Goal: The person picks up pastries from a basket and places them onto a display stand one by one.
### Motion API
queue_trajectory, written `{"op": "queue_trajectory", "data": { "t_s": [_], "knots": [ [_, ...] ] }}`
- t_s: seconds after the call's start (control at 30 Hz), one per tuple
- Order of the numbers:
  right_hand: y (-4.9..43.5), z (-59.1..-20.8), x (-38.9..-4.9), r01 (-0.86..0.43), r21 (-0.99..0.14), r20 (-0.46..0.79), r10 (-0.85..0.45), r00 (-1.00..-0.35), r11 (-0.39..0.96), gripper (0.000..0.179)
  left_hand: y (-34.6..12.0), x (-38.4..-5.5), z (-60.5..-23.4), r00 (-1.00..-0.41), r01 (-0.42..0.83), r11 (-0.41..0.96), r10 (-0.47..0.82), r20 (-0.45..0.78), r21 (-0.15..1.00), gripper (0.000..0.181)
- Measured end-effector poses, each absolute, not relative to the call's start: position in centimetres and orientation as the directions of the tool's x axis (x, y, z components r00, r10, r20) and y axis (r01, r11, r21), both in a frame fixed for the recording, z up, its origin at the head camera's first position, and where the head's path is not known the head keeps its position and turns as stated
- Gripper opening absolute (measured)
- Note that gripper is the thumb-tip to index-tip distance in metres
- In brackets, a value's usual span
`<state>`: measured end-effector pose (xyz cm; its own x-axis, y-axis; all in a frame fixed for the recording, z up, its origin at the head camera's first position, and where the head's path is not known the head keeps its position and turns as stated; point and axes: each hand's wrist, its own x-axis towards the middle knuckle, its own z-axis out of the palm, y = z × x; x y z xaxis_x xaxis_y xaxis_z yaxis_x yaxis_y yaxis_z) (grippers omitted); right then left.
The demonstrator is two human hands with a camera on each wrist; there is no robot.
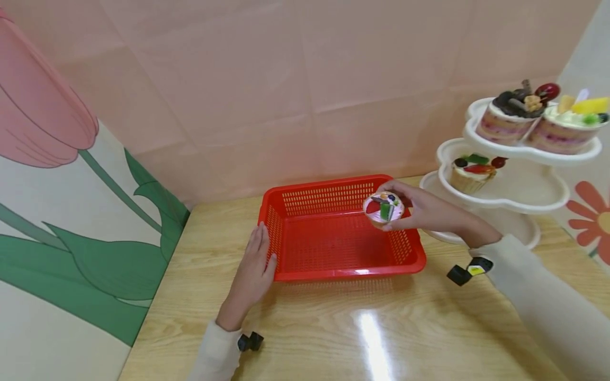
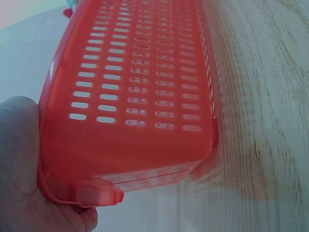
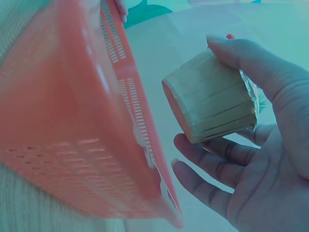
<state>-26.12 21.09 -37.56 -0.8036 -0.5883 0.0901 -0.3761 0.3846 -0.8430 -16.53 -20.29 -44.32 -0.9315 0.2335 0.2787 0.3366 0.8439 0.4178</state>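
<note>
A red plastic basket point(image 1: 329, 238) with slotted walls sits on the wooden table. Over its right end, my right hand point(image 1: 411, 203) holds a cupcake point(image 1: 383, 207) topped with pink cream and fruit pieces. In the right wrist view the thumb and fingers grip the pleated wrapper of the cupcake point(image 3: 212, 96), beside the basket's rim. My left hand point(image 1: 254, 267) lies along the basket's left edge with its fingers straight. Its thumb and palm touch the rim in the left wrist view, where the basket wall point(image 2: 125, 96) fills the middle.
At the right stands a white tiered stand point(image 1: 519, 198). Two cakes in cups, one with chocolate topping point(image 1: 512, 119) and one with yellow fruit point(image 1: 567, 127), are on its top tier. Another cupcake point(image 1: 472, 172) is on the tier below. A pink-covered wall point(image 1: 305, 95) rises behind the table.
</note>
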Motion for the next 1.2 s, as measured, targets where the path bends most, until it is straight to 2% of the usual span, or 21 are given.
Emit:
{"op": "queue_trajectory", "data": {
  "t_s": [0.3,0.57,0.77,1.03,1.2],
  "knots": [
    [23.8,-38.1,-24.1,-0.421,-0.804,0.167,-0.52,-0.838,0.419,0.066,-20.2,-16.6,-44.2,-0.923,0.354,0.84,0.241,0.302,0.412,0.067],
    [25.8,-38.3,-22.4,-0.369,-0.799,0.161,-0.422,-0.892,0.475,0.068,-20.3,-16.6,-44.2,-0.928,0.342,0.844,0.235,0.289,0.413,0.068],
    [27.8,-38.9,-20.9,-0.388,-0.777,0.208,-0.379,-0.902,0.497,0.066,-20.2,-16.5,-44.3,-0.929,0.341,0.842,0.233,0.289,0.418,0.068],
    [30.5,-39.1,-19.3,-0.392,-0.691,0.239,-0.32,-0.917,0.608,0.073,-20.2,-16.4,-44.2,-0.931,0.335,0.84,0.226,0.286,0.427,0.069],
    [31.9,-39.2,-18.5,-0.4,-0.707,0.26,-0.312,-0.914,0.583,0.074,-20.2,-16.3,-44.0,-0.936,0.323,0.84,0.216,0.279,0.436,0.069]
  ]
}}
